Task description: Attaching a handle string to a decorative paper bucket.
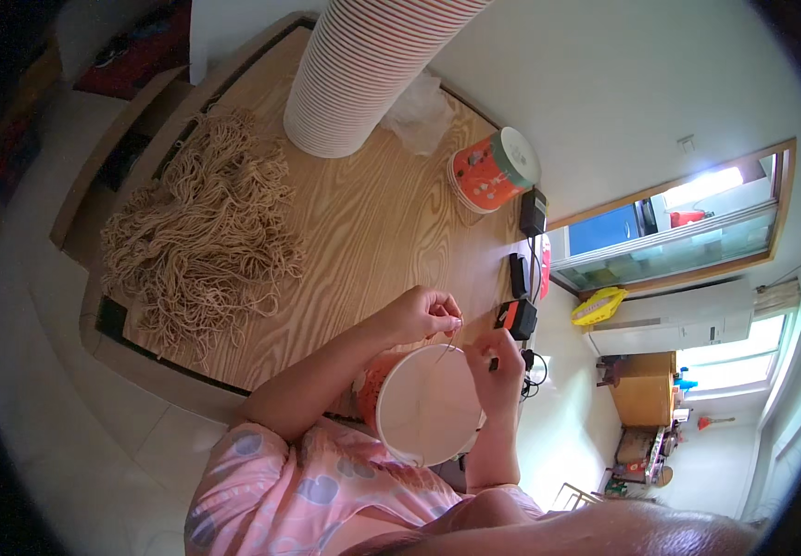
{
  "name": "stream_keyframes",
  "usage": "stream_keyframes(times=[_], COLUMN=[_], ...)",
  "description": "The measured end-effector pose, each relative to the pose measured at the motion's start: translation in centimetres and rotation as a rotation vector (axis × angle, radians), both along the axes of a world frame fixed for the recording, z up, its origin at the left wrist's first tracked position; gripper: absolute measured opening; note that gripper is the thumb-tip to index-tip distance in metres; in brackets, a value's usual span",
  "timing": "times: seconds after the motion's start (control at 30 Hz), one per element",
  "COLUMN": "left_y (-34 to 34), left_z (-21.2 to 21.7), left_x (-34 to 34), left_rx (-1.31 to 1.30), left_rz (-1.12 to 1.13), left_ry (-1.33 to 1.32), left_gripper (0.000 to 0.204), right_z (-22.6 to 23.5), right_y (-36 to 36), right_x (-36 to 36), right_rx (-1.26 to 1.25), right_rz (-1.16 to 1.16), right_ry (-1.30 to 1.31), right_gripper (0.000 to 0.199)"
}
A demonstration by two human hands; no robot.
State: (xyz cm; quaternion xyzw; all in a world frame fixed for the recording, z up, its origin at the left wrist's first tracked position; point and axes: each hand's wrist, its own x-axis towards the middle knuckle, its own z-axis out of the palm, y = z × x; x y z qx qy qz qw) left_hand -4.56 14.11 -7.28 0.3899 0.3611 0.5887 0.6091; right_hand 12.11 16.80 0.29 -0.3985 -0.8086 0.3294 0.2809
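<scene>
A paper bucket (428,408) with an orange printed side and a white round face sits close against my body. Just above its rim, the fingertips of my left hand (426,313) are pinched together on a thin beige string (448,345). Beside it on the right, my right hand (499,363) is closed with its fingers curled at the same string; its fingertips are partly hidden. The string runs down over the bucket's rim. On the table to the left lies a loose pile of beige strings (206,232).
A tall stack of white buckets (359,74) rises from the wooden table (354,232). Behind it is a crumpled clear plastic bag (421,113). Another orange printed bucket (488,176) stands upside down near the wall. Black devices (533,213) with cables line the right edge.
</scene>
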Motion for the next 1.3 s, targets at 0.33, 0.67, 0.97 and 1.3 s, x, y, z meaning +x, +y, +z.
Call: stream_keyframes(times=[0.33,0.67,0.97,1.3], left_y=[-0.6,-2.7,-2.5,-1.5], left_z=[0.5,1.5,0.2,-1.2], left_x=[0.4,0.8,1.3,0.6], left_rx=[-0.060,-0.067,-0.108,-0.262], left_rz=[-0.035,-0.016,-0.159,-0.461], left_ry=[-0.018,-0.124,-0.194,-0.305], left_gripper=[0.011,0.012,0.011,0.013], right_z=[0.6,1.8,5.3,5.2], right_y=[-3.7,-3.6,-4.7,-4.0], right_x=[0.3,1.1,-2.4,-2.4], right_rx=[-0.072,-0.183,0.181,0.442], right_rz=[0.063,0.078,0.483,0.841], right_ry=[-0.444,-0.323,-0.174,-0.248], right_gripper=[0.020,0.010,0.006,0.019])
